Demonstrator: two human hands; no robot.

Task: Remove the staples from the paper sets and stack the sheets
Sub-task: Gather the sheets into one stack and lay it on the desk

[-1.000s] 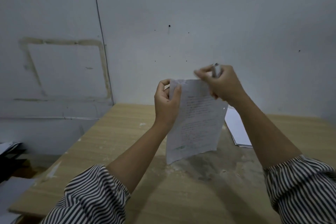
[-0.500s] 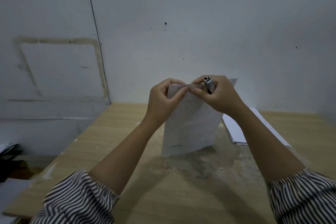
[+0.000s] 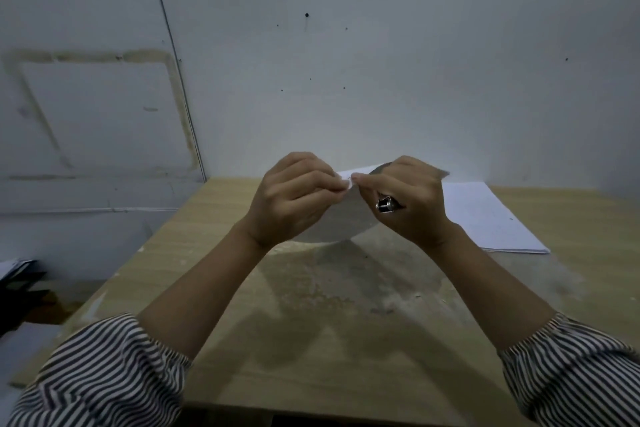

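Both hands are raised above the pale wooden table [image 3: 242, 322], meeting at the top edge of a white printed paper set [image 3: 346, 222] that curves downward between them. The left hand [image 3: 294, 198] pinches that edge with curled fingers and thumb. The right hand [image 3: 412, 199] pinches the same edge just beside it with thumb and forefinger, while its other fingers curl round a small black-and-silver metal tool [image 3: 385, 204], possibly a staple remover. A flat stack of white sheets [image 3: 491, 218] lies on the table behind the right hand.
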